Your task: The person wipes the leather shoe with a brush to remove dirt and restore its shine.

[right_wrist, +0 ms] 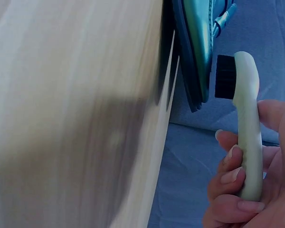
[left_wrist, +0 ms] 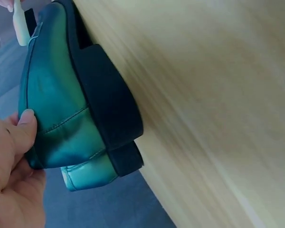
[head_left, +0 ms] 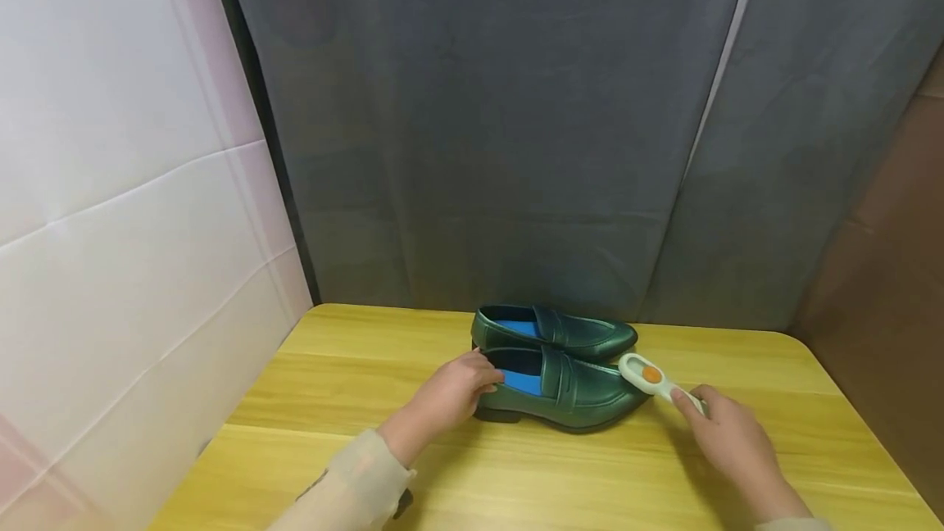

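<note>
One left hand (head_left: 453,392), as we see it, pinches the heel rim of the nearer glossy dark-green loafer (head_left: 590,396) between thumb and fingers. This shoe (we note its bright blue insole (head_left: 521,382)) stands on the yellow wood-grain table (head_left: 516,474), its matching green loafer (head_left: 590,336) just behind. Rightward, near the toe, we find the pale, rounded plastic brush (head_left: 652,375) with black bristles (right_wrist: 225,76), its handle held by the curled fingers of the right hand (head_left: 730,437).

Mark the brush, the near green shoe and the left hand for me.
Brush (right_wrist: 249,121): right wrist view, on its pale handle.
Near green shoe (head_left: 588,393): head view, on its upper, ahead of the strap.
Left hand (head_left: 456,388): head view, on its back.
</note>
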